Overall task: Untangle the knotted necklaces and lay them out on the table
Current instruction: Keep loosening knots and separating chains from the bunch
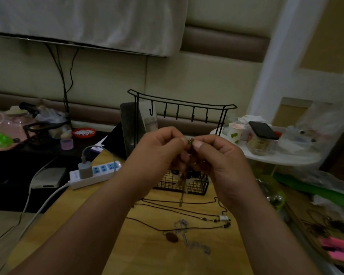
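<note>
My left hand (159,151) and my right hand (220,157) are raised together above the wooden table (147,255). Both pinch a knotted necklace (190,142) between thumbs and fingertips. One strand with a small pendant (180,203) hangs down from the hands. On the table below lie dark cord necklaces (187,211) with a silver clasp piece (223,218), a brown oval pendant (171,237) and a silver chain (195,243).
A black wire jewellery stand (179,108) with hooks and a mesh basket (197,185) stands behind the hands. A white power strip (93,173) with a charger lies at left. A white round tray (286,157) with a cup and phone sits at right.
</note>
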A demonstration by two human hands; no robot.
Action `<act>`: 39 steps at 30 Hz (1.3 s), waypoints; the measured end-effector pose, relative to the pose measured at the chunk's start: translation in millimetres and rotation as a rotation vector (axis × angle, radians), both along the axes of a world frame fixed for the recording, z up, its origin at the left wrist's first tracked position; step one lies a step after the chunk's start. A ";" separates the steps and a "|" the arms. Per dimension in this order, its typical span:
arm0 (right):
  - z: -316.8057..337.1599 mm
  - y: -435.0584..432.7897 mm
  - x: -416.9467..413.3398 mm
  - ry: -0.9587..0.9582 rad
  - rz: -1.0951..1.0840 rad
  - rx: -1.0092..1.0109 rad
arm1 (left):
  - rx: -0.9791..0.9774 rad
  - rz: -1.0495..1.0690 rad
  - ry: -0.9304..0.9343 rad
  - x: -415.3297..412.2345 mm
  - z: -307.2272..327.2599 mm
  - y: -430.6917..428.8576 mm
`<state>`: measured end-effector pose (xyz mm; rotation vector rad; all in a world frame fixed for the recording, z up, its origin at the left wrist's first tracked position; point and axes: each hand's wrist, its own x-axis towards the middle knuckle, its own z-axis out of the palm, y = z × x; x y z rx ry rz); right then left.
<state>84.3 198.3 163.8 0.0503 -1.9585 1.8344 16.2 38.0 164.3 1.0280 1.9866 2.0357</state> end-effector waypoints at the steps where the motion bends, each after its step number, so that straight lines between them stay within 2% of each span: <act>1: -0.2 0.3 -0.3 0.006 -0.010 0.025 | -0.011 0.002 0.004 -0.6 -0.1 -0.5; 7: -1.9 -4.2 1.6 0.055 -0.053 0.140 | -0.108 0.033 0.048 -1.9 -3.7 -4.8; 20: -7.4 -2.7 -3.5 -0.075 0.010 0.165 | -0.202 0.047 0.047 -5.1 -6.2 -11.5; 27: -10.3 -0.9 -2.5 -0.118 0.024 0.181 | -0.192 0.041 -0.009 -5.5 -11.1 -6.6; 33: -7.6 0.0 -0.4 -0.147 0.067 0.177 | -0.226 0.069 0.028 -4.3 -10.7 -1.8; 35: -9.1 1.7 0.2 -0.163 0.060 0.236 | -0.262 0.078 0.065 -5.1 -12.4 -2.5; 39: -12.9 4.2 2.7 -0.141 -0.020 0.517 | -0.397 0.134 0.207 -7.2 -16.4 -4.7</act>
